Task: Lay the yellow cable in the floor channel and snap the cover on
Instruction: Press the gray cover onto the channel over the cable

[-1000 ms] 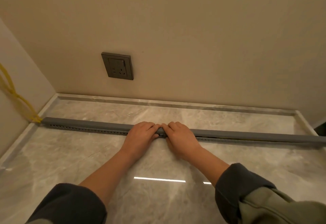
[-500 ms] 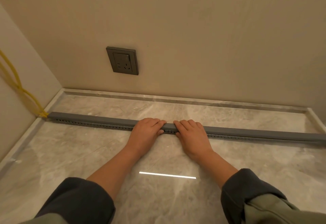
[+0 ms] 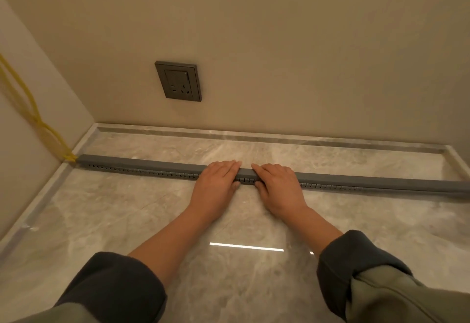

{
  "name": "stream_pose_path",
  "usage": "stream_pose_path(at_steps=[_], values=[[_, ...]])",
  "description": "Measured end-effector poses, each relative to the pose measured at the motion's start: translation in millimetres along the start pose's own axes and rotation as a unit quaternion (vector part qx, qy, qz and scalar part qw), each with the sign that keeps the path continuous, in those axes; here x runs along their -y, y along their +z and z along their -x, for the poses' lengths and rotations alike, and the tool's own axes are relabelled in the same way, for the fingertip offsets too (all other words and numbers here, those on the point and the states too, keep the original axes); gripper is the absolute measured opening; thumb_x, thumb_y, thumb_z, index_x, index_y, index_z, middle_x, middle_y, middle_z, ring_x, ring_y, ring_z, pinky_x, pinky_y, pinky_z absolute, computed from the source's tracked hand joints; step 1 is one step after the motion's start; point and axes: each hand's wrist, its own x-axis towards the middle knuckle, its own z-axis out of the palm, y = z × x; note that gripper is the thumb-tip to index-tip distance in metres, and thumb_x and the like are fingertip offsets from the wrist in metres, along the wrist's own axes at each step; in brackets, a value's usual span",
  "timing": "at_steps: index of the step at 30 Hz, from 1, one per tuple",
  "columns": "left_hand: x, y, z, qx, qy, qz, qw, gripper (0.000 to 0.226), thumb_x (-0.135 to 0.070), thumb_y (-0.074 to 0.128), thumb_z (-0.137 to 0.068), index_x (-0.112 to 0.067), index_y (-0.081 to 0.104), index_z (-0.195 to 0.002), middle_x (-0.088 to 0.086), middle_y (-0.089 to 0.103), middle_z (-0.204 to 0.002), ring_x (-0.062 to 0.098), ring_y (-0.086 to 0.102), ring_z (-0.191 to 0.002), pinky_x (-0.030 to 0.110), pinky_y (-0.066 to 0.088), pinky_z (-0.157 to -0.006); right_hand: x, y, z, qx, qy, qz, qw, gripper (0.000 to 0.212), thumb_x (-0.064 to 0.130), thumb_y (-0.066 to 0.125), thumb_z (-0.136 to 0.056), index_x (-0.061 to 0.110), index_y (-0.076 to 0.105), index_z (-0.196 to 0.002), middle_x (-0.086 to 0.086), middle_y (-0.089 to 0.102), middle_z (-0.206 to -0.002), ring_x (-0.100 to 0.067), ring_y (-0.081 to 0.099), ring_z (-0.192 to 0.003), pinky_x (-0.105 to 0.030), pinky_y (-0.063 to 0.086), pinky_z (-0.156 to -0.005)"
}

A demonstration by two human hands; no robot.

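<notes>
A long grey floor channel (image 3: pixel 152 173) with a slotted near side runs left to right across the marble floor, and its smooth grey cover (image 3: pixel 132 163) lies on top. The yellow cable (image 3: pixel 33 111) comes down the left wall and enters the channel's left end; the rest of it is hidden inside. My left hand (image 3: pixel 216 182) and my right hand (image 3: pixel 279 185) lie side by side on the cover at mid-length. Their fingers reach over the top and the thumbs sit against the near side. A short stretch of cover shows between them.
A dark wall socket (image 3: pixel 179 81) sits low on the back wall above the channel. A marble skirting (image 3: pixel 254 135) borders the floor (image 3: pixel 127 221) at the back and both sides. The channel's right end runs out of view.
My two hands have slid slightly apart along the cover, leaving a small gap between the fingertips. The camera has shifted, so the channel's left end appears further right.
</notes>
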Motion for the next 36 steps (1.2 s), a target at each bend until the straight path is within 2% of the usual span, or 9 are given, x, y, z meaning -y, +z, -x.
stream_pose_path(at_steps=[4, 11, 16, 20, 23, 27, 29, 31, 36], values=[[3.6, -6.4, -5.6, 0.035, 0.018, 0.007, 0.999, 0.049, -0.015, 0.076, -0.075, -0.011, 0.062, -0.122, 0.007, 0.068, -0.117, 0.025, 0.065, -0.104, 0.038, 0.051, -0.09, 6.8, -2.1, -8.7, 0.044, -0.013, 0.011, 0.999, 0.047, 0.039, 0.045, -0.094, 0.029, 0.042, -0.14, 0.004, 0.056, -0.13, -0.021, 0.05, -0.121, -0.041, 0.034, -0.099], [10.5, 0.6, -3.1, -0.01, 0.045, 0.021, 0.999, 0.043, -0.015, 0.074, -0.078, -0.012, 0.063, -0.119, 0.001, 0.07, -0.11, 0.02, 0.066, -0.095, 0.031, 0.051, -0.085, 12.6, 13.5, -6.6, -0.043, -0.011, -0.002, 0.999, 0.037, 0.03, 0.05, -0.09, 0.023, 0.059, -0.126, 0.006, 0.068, -0.112, -0.022, 0.063, -0.098, -0.039, 0.045, -0.084], [12.6, 5.8, -2.3, -0.028, 0.053, 0.015, 0.998, 0.034, -0.02, 0.052, -0.089, -0.011, 0.064, -0.119, 0.001, 0.069, -0.107, 0.02, 0.065, -0.093, 0.033, 0.052, -0.084, 10.5, 21.4, -5.1, -0.08, -0.021, 0.018, 0.996, 0.036, 0.029, 0.051, -0.089, 0.023, 0.061, -0.123, 0.009, 0.068, -0.11, -0.019, 0.061, -0.091, -0.036, 0.045, -0.079], [14.1, 0.6, -7.6, 0.019, 0.032, 0.034, 0.999, 0.037, -0.017, 0.07, -0.08, -0.013, 0.065, -0.117, 0.0, 0.071, -0.106, 0.021, 0.067, -0.092, 0.032, 0.054, -0.082, 10.7, 15.3, -7.7, -0.033, -0.012, 0.004, 0.999, 0.036, 0.03, 0.051, -0.093, 0.023, 0.056, -0.128, 0.006, 0.066, -0.115, -0.021, 0.059, -0.1, -0.036, 0.042, -0.085], [9.6, -6.1, -8.2, 0.05, 0.001, 0.033, 0.998, 0.042, -0.019, 0.068, -0.083, -0.015, 0.06, -0.124, 0.002, 0.067, -0.117, 0.023, 0.063, -0.105, 0.035, 0.049, -0.092, 12.2, 0.6, -11.5, 0.049, -0.015, -0.028, 0.998, 0.043, 0.032, 0.044, -0.096, 0.025, 0.044, -0.139, 0.005, 0.057, -0.131, -0.02, 0.05, -0.117, -0.036, 0.035, -0.097], [-6.4, -10.3, -0.8, 0.09, -0.037, -0.01, 0.995, 0.055, -0.037, 0.053, -0.089, -0.015, 0.043, -0.138, 0.003, 0.051, -0.138, 0.022, 0.042, -0.131, 0.039, 0.023, -0.115, -9.2, -20.7, -5.8, 0.123, 0.0, -0.012, 0.992, 0.05, 0.034, 0.04, -0.097, 0.025, 0.032, -0.146, 0.003, 0.044, -0.146, -0.02, 0.04, -0.131, -0.038, 0.026, -0.111], [-21.6, -9.5, -3.8, 0.106, -0.058, -0.022, 0.992, 0.064, -0.05, 0.047, -0.089, -0.014, 0.037, -0.141, 0.003, 0.044, -0.143, 0.022, 0.03, -0.139, 0.042, 0.011, -0.119, -29.7, -29.5, 5.8, 0.119, 0.038, 0.014, 0.992, 0.049, 0.036, 0.038, -0.097, 0.027, 0.032, -0.145, 0.004, 0.048, -0.142, -0.02, 0.041, -0.129, -0.041, 0.024, -0.112], [-44.5, -6.3, -15.4, 0.125, -0.043, -0.02, 0.991, 0.065, -0.052, 0.043, -0.09, -0.015, 0.033, -0.143, 0.003, 0.041, -0.144, 0.022, 0.024, -0.141, 0.042, 0.006, -0.119, -47.2, -37.8, 18.5, 0.119, 0.058, 0.038, 0.99, 0.049, 0.037, 0.039, -0.097, 0.027, 0.032, -0.145, 0.005, 0.048, -0.14, -0.02, 0.041, -0.129, -0.043, 0.021, -0.114], [-102.0, 4.8, -52.9, 0.14, 0.028, 0.014, 0.99, 0.051, -0.043, 0.042, -0.095, -0.016, 0.037, -0.139, 0.004, 0.048, -0.132, 0.023, 0.04, -0.123, 0.034, 0.023, -0.11, -80.0, -56.5, 39.5, 0.121, 0.1, 0.064, 0.986, 0.05, 0.038, 0.039, -0.097, 0.027, 0.032, -0.145, 0.003, 0.047, -0.14, -0.021, 0.038, -0.131, -0.044, 0.016, -0.115]])
